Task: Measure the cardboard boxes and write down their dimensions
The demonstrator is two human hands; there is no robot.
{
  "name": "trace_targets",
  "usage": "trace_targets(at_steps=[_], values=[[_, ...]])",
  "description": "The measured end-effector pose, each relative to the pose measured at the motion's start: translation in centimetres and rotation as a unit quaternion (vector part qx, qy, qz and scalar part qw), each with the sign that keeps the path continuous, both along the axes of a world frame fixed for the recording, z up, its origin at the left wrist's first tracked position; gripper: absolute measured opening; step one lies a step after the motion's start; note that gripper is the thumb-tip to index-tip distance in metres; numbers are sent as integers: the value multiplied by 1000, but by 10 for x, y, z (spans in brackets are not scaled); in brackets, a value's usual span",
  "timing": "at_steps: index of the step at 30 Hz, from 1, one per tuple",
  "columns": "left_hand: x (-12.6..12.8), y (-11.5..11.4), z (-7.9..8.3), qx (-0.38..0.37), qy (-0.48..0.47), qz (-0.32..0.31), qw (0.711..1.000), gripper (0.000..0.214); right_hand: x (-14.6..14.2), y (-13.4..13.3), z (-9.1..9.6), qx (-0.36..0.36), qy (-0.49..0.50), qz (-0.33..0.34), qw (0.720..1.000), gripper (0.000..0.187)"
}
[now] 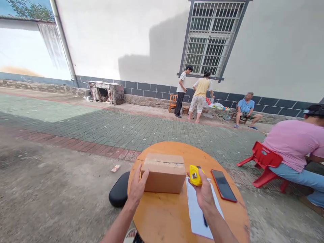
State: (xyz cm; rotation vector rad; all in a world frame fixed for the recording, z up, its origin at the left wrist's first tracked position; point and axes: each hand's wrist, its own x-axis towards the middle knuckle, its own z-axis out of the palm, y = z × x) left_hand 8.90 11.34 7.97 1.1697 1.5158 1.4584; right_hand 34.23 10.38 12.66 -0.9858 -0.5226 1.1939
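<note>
A closed brown cardboard box [165, 172] sits on a round orange wooden table [164, 216]. My left hand [138, 186] rests against the box's left end, thumb on its front edge, fingers wrapped round the corner. My right hand [204, 194] is closed on a yellow tape measure [195, 174], held just right of the box above a white sheet of paper [196, 212]. A dark pen [205, 221] lies on the paper, partly under my wrist. A phone in a red case [223, 189] lies face up to the right.
A black padded stool [119, 193] stands left of the table. A person in a pink shirt sits on a red plastic chair [265, 162] at the right. Three more people are by a low table under the barred window [211, 37]. Paved ground stretches to the left.
</note>
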Motion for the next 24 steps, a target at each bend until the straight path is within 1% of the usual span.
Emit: trace_targets(at_steps=[5,9,13,16,20,22,24], values=[[8,3,-2,14,-36,-30,999,55,-6,0,-7,-7,-11,14,1000,38],[8,-3,0,19,-46,-19,999,56,-8,-9,-7,-15,-26,18,999,41],[3,-19,9,15,-41,-17,999,59,-9,-29,-2,-20,-37,27,999,42],[-2,-36,17,-2,-32,-40,999,61,-4,-49,-2,-27,-48,42,998,42],[-6,-55,15,-28,-12,-73,997,65,13,-65,-3,-23,-57,50,997,41],[-8,-62,14,-38,9,-49,998,68,24,-70,0,-23,-48,44,998,40],[-7,-72,19,-17,43,15,999,68,34,-77,7,-21,-38,51,998,41]])
